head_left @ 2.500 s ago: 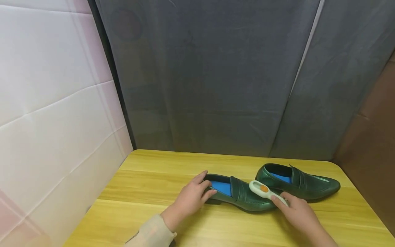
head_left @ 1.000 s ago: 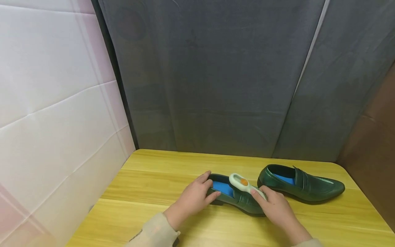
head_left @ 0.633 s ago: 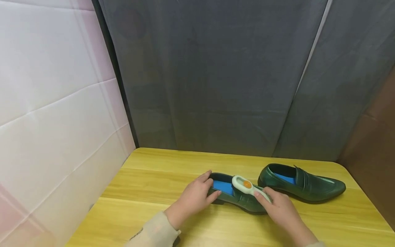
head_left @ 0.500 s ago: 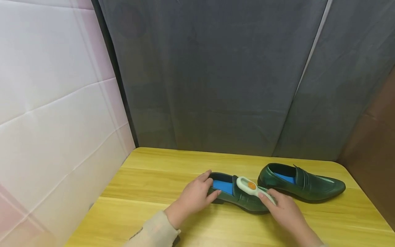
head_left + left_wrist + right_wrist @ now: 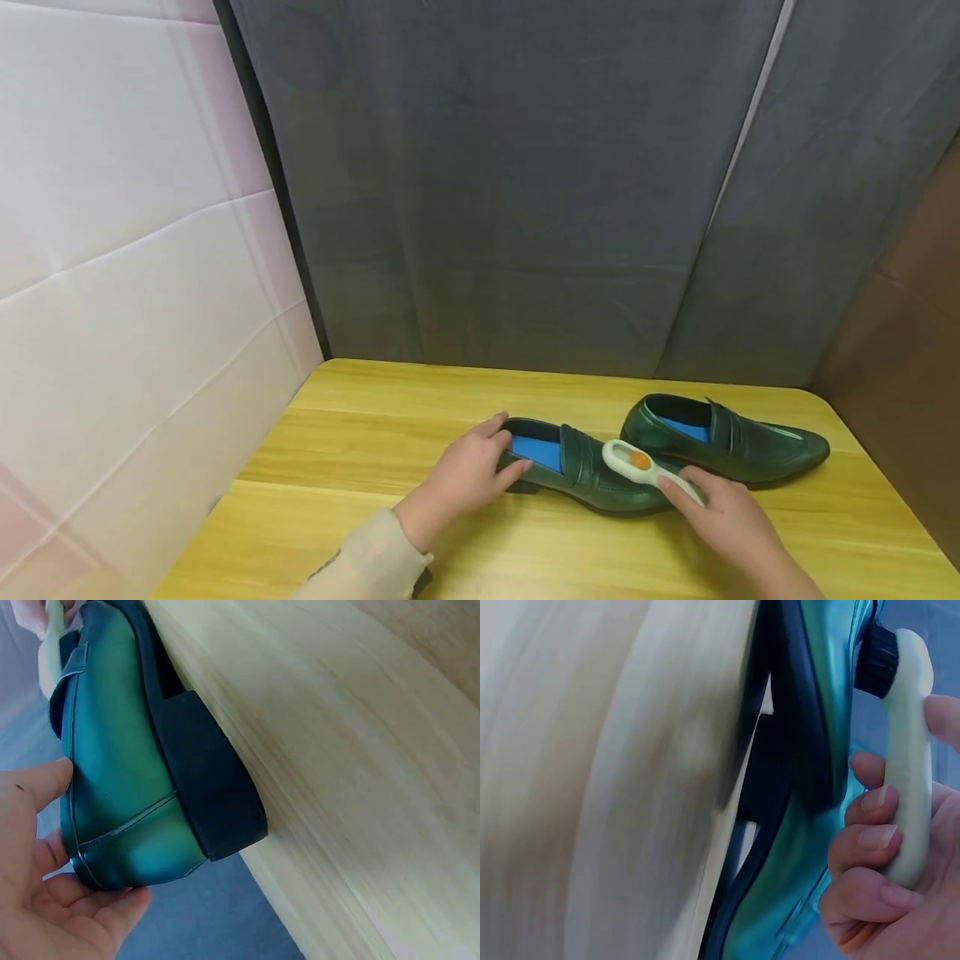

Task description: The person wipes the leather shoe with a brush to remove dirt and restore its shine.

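Observation:
A dark green loafer (image 5: 600,492) with a blue insole sits on the table, toe to the right. My left hand (image 5: 465,468) grips its heel; the left wrist view shows the thumb (image 5: 49,780) on the side at the opening and the other fingers around the back. In my right hand (image 5: 727,518) is a pale green brush (image 5: 637,462) with an orange oval on its head, held over the front of the shoe. Its black bristles (image 5: 877,661) are right at the upper in the right wrist view, fingers wrapped around the handle.
A matching loafer (image 5: 772,454) stands behind and to the right, its heel close to the front shoe's toe. Grey cloth (image 5: 487,208) hangs behind the wooden table (image 5: 360,433). A white panel (image 5: 135,208) borders the left, a brown one (image 5: 907,350) the right.
The brush and my right hand have moved right along the shoe, from beside the opening towards the toe. My left hand keeps its grip on the heel.

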